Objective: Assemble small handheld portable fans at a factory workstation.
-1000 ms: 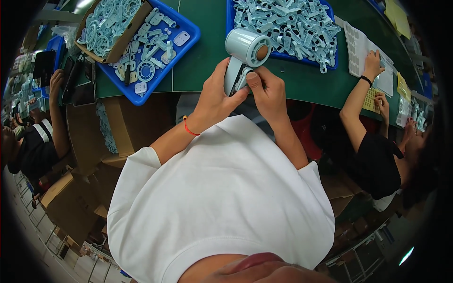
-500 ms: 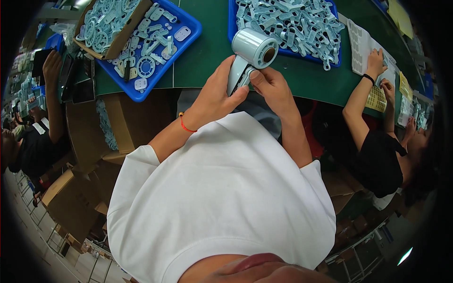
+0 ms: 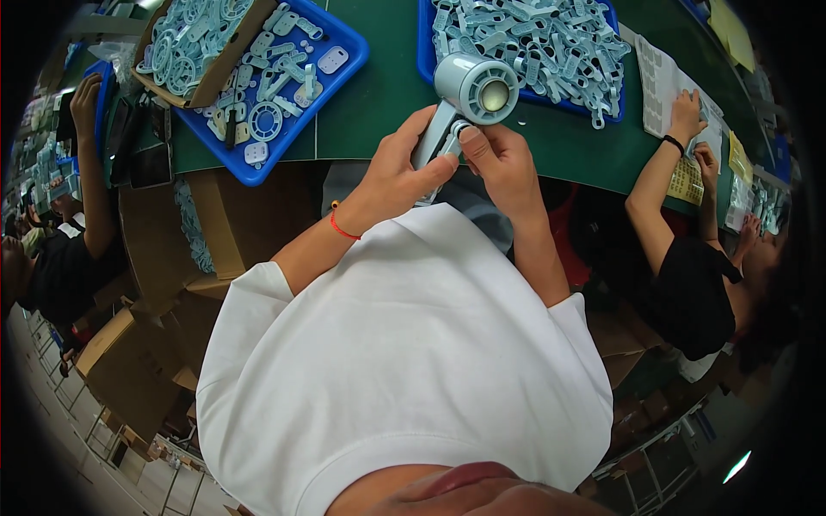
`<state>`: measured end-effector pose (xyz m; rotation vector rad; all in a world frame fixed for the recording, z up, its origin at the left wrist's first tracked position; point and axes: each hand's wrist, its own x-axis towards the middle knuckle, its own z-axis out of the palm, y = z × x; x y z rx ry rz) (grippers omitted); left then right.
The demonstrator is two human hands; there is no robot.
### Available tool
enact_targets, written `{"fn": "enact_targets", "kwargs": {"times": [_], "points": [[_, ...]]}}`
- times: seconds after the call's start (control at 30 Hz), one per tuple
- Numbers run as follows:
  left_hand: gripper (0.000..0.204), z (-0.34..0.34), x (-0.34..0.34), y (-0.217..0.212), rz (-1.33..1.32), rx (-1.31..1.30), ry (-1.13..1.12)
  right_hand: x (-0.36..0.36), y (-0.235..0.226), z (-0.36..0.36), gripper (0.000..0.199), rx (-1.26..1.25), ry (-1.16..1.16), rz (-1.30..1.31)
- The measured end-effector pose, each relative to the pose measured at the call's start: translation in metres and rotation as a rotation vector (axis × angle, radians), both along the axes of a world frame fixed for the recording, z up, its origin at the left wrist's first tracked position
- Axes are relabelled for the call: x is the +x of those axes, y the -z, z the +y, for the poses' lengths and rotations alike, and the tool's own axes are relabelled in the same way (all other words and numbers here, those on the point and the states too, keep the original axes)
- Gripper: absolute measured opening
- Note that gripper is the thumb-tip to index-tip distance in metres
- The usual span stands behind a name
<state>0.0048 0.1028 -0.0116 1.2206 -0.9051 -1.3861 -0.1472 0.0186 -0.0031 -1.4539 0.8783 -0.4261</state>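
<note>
A pale blue, hair-dryer-shaped device (image 3: 460,82) with a round barrel and a handle is between my hands at the table's near edge. My left hand (image 3: 403,168) wraps the handle from the left, its thumb lying across the lower part. With fingers closed around the other side, my right hand (image 3: 501,163) presses its thumb on a small pale piece at the handle, below the barrel. The barrel's ringed end, with a pale round centre, faces up and right. My fingers hide part of the handle.
On the green table (image 3: 370,112), a blue tray (image 3: 323,116) at left holds loose pale blue parts and a cardboard box (image 3: 225,64). Another blue tray (image 3: 423,52), beyond my hands, is heaped with similar parts. Co-workers' arms (image 3: 651,185) flank me. Cardboard boxes (image 3: 129,370) stand below left.
The device has turned in my hands and shifted slightly right, bringing the barrel's ringed end into fuller view. At far left, a co-worker's hand has moved up a little.
</note>
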Motion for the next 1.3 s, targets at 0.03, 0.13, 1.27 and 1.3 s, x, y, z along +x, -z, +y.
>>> {"fn": "enact_targets", "kwargs": {"times": [0.03, 0.13, 1.27, 1.3], "points": [[0.055, 0.001, 0.001, 0.0, 0.028, 0.001, 0.005, 0.001, 0.001, 0.001, 0.043, -0.002, -0.003, -0.002], [0.057, 0.003, -0.004, -0.01, -0.053, -0.046, 0.026, 0.003, 0.017, 0.014, 0.059, -0.083, 0.056, -0.158], [0.038, -0.303, 0.108, -0.034, -1.498, -0.269, -0.218, -0.01, 0.084, 0.001, 0.021, -0.657, 0.196, -0.241], [0.041, -0.279, 0.104, -0.045, -1.503, -0.202, -0.276, -0.03, 0.106, 0.004, 0.019, -0.676, 0.057, 0.049]]}}
